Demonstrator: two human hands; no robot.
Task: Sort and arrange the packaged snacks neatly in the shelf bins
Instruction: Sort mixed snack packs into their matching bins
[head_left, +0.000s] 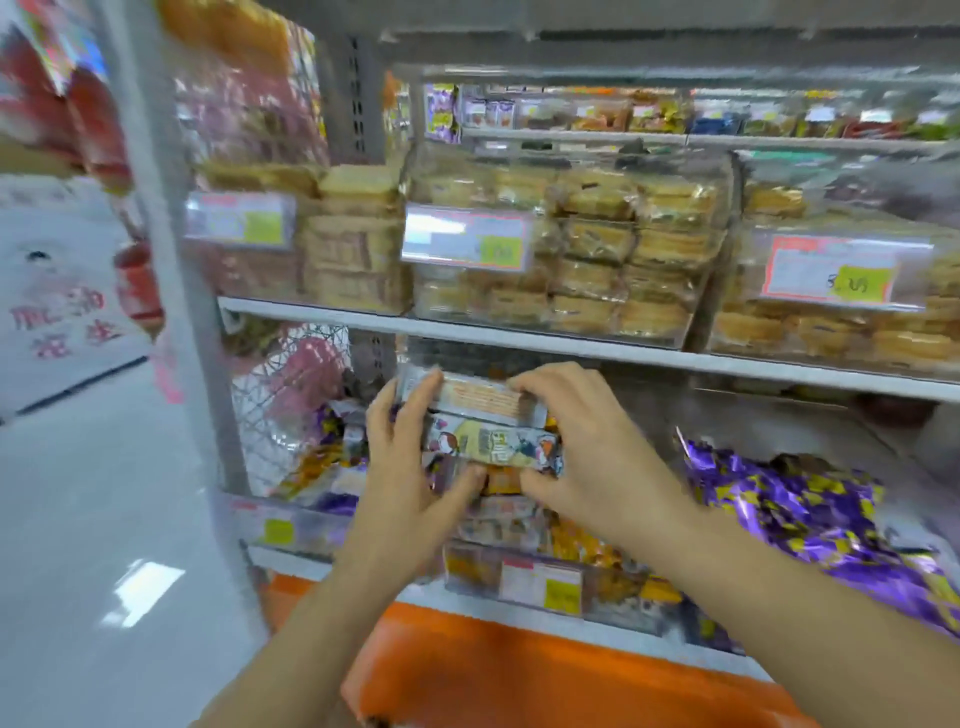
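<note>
Two stacked snack packets (488, 441) are gripped at the left end by the left hand (400, 467), its fingers (415, 400) curled round them. The right end is pinched by the right hand (587, 457). The packets are held above the lower shelf bin (467, 569), left of the purple packets (789, 514).

The left hand (410, 457) and right hand (587, 452) clasp stacked snack packs (488, 423) from opposite ends.

The left hand (405, 457) and right hand (587, 457) grip a small stack of snack packets (491, 441) by its ends, above the near shelf bin (467, 569) — purple-wrapped snacks (810, 514) lie to the right.
</note>
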